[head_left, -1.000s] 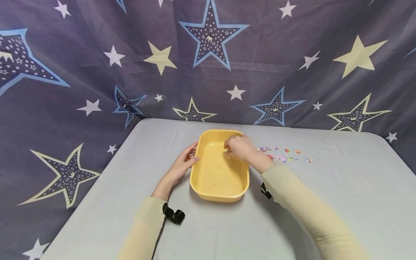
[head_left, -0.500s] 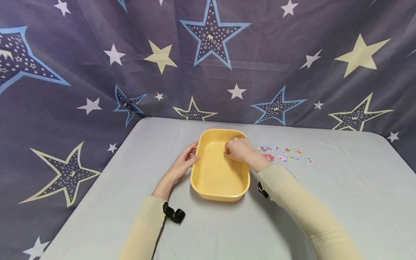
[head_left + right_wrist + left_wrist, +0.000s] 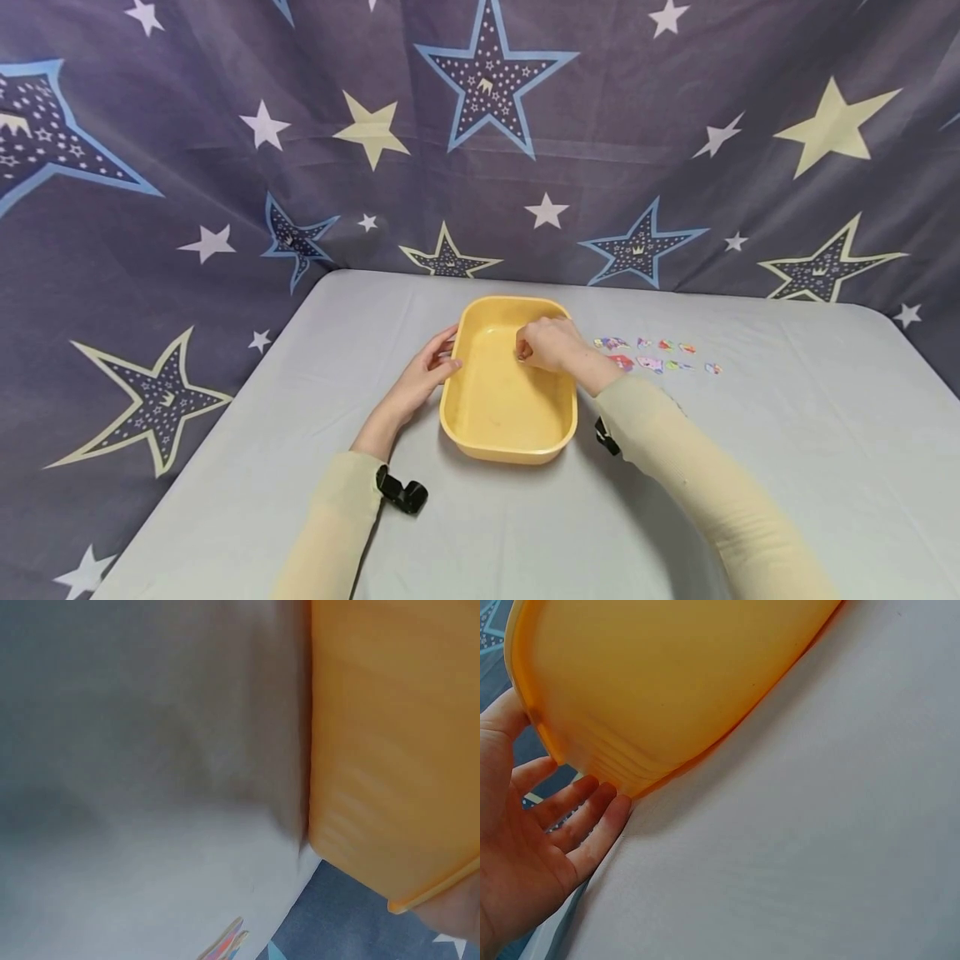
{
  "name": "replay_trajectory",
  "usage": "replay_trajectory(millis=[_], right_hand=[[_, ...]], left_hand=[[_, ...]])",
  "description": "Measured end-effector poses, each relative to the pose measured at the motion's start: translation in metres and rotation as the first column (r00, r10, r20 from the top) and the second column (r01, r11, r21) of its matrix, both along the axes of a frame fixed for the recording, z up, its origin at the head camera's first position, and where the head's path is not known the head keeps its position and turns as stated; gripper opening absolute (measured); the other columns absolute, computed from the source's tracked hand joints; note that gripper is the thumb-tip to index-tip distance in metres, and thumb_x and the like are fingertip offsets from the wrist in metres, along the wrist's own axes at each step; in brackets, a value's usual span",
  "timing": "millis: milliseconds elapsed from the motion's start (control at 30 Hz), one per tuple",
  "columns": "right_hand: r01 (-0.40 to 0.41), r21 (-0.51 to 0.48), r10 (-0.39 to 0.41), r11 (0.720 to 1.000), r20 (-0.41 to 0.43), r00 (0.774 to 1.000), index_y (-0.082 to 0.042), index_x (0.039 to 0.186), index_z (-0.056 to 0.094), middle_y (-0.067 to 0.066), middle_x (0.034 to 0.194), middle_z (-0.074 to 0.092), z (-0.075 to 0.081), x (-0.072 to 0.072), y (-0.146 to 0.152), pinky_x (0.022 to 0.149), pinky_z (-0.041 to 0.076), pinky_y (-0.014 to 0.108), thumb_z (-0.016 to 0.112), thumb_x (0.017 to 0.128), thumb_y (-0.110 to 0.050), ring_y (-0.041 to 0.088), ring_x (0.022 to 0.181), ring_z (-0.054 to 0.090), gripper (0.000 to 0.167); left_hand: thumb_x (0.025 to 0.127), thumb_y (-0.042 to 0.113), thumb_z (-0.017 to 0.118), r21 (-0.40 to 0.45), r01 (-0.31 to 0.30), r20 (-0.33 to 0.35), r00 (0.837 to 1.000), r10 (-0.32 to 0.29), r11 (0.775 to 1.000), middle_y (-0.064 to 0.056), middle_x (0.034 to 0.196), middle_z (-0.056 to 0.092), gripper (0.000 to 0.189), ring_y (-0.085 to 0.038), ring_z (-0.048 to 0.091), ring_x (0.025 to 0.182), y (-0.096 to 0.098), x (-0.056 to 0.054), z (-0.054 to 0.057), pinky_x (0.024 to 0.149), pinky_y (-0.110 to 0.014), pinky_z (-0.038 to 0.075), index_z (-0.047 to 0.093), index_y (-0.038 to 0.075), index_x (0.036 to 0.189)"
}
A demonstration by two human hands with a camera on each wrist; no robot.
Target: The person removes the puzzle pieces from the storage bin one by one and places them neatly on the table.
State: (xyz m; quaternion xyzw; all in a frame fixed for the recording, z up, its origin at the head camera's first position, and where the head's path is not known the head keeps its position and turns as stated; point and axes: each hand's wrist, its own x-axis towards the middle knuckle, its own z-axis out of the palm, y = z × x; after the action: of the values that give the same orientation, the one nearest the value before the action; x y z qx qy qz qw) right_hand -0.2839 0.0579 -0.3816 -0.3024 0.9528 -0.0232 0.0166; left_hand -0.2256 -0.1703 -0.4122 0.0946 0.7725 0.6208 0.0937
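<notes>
A yellow plastic basin [image 3: 510,456] stands on the grey cloth. My left hand [image 3: 416,382] holds its left side, thumb at the rim and the other fingers against the outer wall; the left wrist view shows the fingertips [image 3: 615,806] on the corner of the basin. Reaching over the right rim, my right hand [image 3: 553,343] is inside the basin with its fingers curled. A tiny pale sliver shows at those fingertips, pinched and mostly hidden by the hand. In the right wrist view, only a bit of hand [image 3: 459,911] shows past the basin's wall [image 3: 390,757].
Several small colourful flat cutouts [image 3: 649,364] lie in two rough rows on the table, right of the basin. A dark curtain [image 3: 480,183] printed with stars hangs behind and at the left. Black straps [image 3: 405,497] with cameras sit on the wrists.
My right hand has lowered slightly inside the basin, and its fingers have closed in from a wider pinch. My left hand and the basin stay in place.
</notes>
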Motion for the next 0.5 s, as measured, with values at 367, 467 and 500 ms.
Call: replay_trajectory(millis=[367,467,500], right_hand=[[-0.019,0.039,0.016,0.999,0.071,0.997,-0.025,0.083,0.066,-0.013,0.071,0.060,0.001,-0.003,0.000,0.070,0.044,0.030,0.067,0.073,-0.020,0.010,0.073,0.055,0.011],[-0.021,0.016,0.020,1.000,0.071,0.997,-0.022,0.086,0.066,-0.012,0.072,0.061,0.003,-0.001,0.001,0.075,0.044,0.031,0.068,0.073,-0.021,0.010,0.074,0.056,0.013],[-0.020,0.003,0.020,1.000,0.070,0.997,-0.020,0.087,0.067,-0.012,0.073,0.062,0.004,-0.001,0.001,0.076,0.044,0.032,0.068,0.073,-0.021,0.010,0.074,0.057,0.014]], left_hand=[[0.088,0.013,0.053,0.010,-0.008,0.007,1.000,0.008,1.000,-0.013,0.136,0.040,0.060,-0.023,0.048,0.110,-0.002,-0.002,-0.003,0.088,-0.031,0.045,0.029,0.021,0.143],[0.089,0.009,0.051,0.029,0.004,0.000,1.000,-0.004,1.000,-0.019,0.136,0.039,0.060,-0.027,0.047,0.111,-0.001,0.001,0.002,0.087,-0.032,0.046,0.028,0.016,0.143],[0.089,0.010,0.052,0.034,0.007,-0.003,1.000,-0.007,0.999,-0.019,0.137,0.039,0.060,-0.027,0.047,0.111,-0.001,0.000,0.001,0.086,-0.031,0.046,0.028,0.015,0.143]])
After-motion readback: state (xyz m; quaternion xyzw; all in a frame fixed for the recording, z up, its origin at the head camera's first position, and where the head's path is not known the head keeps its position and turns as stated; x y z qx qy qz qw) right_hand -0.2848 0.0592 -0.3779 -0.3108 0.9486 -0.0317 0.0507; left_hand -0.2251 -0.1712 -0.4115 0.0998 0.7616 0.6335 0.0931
